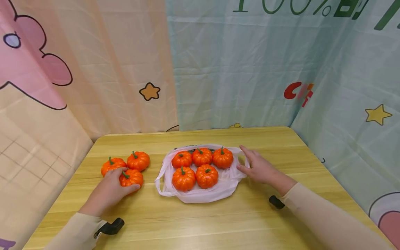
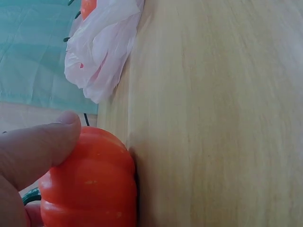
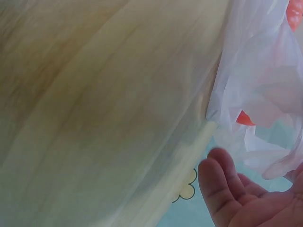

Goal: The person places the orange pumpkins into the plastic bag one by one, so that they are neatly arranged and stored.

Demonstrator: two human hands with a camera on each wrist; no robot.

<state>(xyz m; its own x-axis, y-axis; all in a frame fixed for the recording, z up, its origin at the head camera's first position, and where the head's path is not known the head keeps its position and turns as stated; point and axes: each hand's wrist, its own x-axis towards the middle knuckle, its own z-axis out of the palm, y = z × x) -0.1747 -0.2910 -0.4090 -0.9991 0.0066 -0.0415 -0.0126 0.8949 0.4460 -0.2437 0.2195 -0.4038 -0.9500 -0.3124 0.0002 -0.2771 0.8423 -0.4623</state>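
Observation:
On the left of the table, my left hand [image 1: 107, 191] grips a small orange pumpkin [image 1: 134, 178], its thumb on the near side and fingers across the far side. The left wrist view shows the thumb [image 2: 40, 149] against the pumpkin's ribbed skin [image 2: 92, 187]. Two more pumpkins, one at the left [image 1: 111, 164] and one behind [image 1: 138, 161], sit close to it. A white plastic bag [image 1: 207, 198] lies wide at mid-table with several pumpkins inside. At the bag's right handle, my right hand [image 1: 262, 169] has its fingers extended and its thumb at the plastic loop [image 3: 279, 172].
The wooden table [image 1: 200, 225] has its back edge against a printed cloth backdrop [image 1: 234, 76]. More cloth rises along both sides. A black wrist mount [image 1: 113, 227] sticks out below the left sleeve, and another mount [image 1: 276, 202] below the right.

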